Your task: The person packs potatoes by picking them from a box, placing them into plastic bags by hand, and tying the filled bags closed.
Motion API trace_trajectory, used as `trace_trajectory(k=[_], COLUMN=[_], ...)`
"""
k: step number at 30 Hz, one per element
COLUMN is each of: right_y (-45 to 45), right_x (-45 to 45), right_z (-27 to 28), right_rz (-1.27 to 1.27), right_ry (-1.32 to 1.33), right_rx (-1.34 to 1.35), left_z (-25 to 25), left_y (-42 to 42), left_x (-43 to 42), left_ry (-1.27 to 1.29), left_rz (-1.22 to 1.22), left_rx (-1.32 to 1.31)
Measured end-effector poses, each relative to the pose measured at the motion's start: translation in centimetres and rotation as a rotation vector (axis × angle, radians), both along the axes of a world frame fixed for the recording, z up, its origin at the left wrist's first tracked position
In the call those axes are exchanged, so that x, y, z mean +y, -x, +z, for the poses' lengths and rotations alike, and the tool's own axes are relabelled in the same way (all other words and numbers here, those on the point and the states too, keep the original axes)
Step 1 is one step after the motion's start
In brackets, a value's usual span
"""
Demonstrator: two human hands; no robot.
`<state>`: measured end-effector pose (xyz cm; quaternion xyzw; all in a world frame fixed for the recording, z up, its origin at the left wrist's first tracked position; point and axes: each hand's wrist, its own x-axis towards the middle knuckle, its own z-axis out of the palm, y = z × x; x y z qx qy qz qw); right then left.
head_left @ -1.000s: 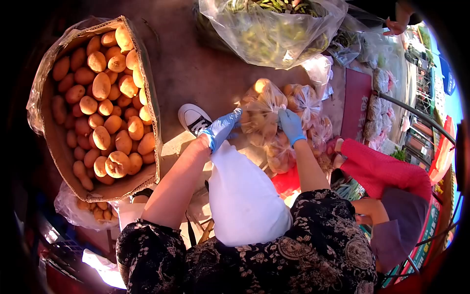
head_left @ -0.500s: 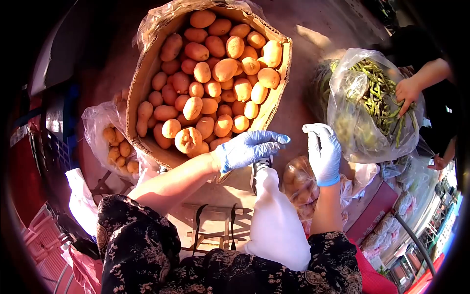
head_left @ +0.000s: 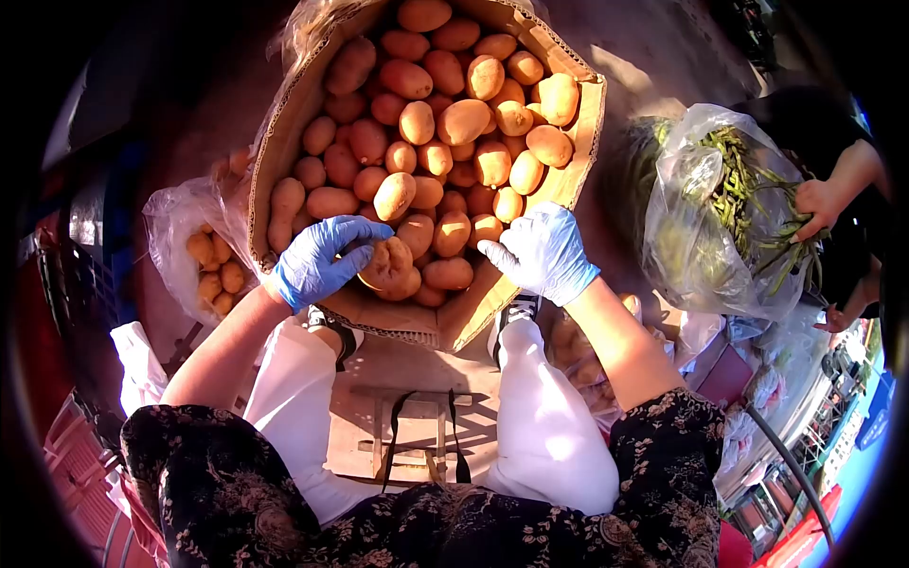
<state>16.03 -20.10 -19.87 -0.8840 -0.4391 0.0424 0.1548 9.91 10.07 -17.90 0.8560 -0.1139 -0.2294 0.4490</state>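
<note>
A cardboard box (head_left: 598,104) full of potatoes stands in front of me. My left hand (head_left: 327,257), in a blue glove, is at the box's near left edge, its fingers spread against a large knobby potato (head_left: 386,268); the thumb and fingers are apart. My right hand (head_left: 544,250), also gloved in blue, is over the near right edge of the box, fingers bent, close to the potatoes (head_left: 485,230). Nothing shows in it, though the inner side of its fingers is partly hidden.
A plastic bag of potatoes (head_left: 216,275) lies left of the box. Bagged potatoes (head_left: 578,350) stand beyond my right knee. At the right, another person's hand (head_left: 822,204) is at a clear bag of green beans (head_left: 720,208). A low wooden frame (head_left: 417,431) lies between my legs.
The view has turned left toward the box. My hands have moved from the bagged potatoes to the box, apart from each other, and my left hand now touches the knobby potato.
</note>
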Motion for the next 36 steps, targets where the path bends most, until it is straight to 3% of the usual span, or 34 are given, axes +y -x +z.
trace_trajectory(k=[4,7,9,12,16,19,21,25,31,33,35,36], right_y=[-0.7,-1.1,-1.1,-0.9,-0.3,0.1,0.2,-0.7,-2.8,-2.9,-2.7,-2.6], right_x=[0.3,1.2,1.7,1.5,1.5,1.5,1.9,3.6,7.7,7.8,7.5,7.3], right_z=[-0.8,-0.9,-0.9,0.0,0.7,0.5,0.5,-0.5,-2.8,-4.1,-4.1,-3.8], right_rz=[0.046,0.043,0.02,0.009,-0.084,-0.148,-0.186,-0.167,-0.24,-0.22,-0.183,-0.176], right_ry=[-0.395,-0.389,-0.443,-0.313,-0.019,-0.003,-0.065,0.069,0.338,0.266,0.165,0.102], right_rx=[-0.036,0.001,-0.017,-0.032,0.053,0.026,-0.02,0.052,0.119,0.09,0.054,0.033], left_z=[0.9,0.2,0.9,3.7,1.9,-1.1,-4.1,-5.4,-6.6,-7.1,-7.3,-7.8], left_y=[-3.1,-5.6,-6.5,-6.2,-5.6,-7.2,-8.5,-8.3,-15.4,-15.1,-15.6,-16.2], left_x=[-0.6,0.2,0.2,0.5,0.5,0.1,0.7,0.7,1.1,-0.5,-0.6,-0.9], left_ry=[-0.068,-0.042,-0.132,-0.149,-0.024,-0.137,-0.107,-0.318,-0.312,-0.593,-0.369,-0.118], left_rz=[-0.317,-0.48,-0.454,-0.32,-0.001,0.293,0.435,0.471,0.408,0.447,0.487,0.558], left_rx=[-0.134,-0.254,-0.143,-0.163,-0.123,-0.439,-0.471,-0.573,-0.533,-0.654,-0.677,-0.704])
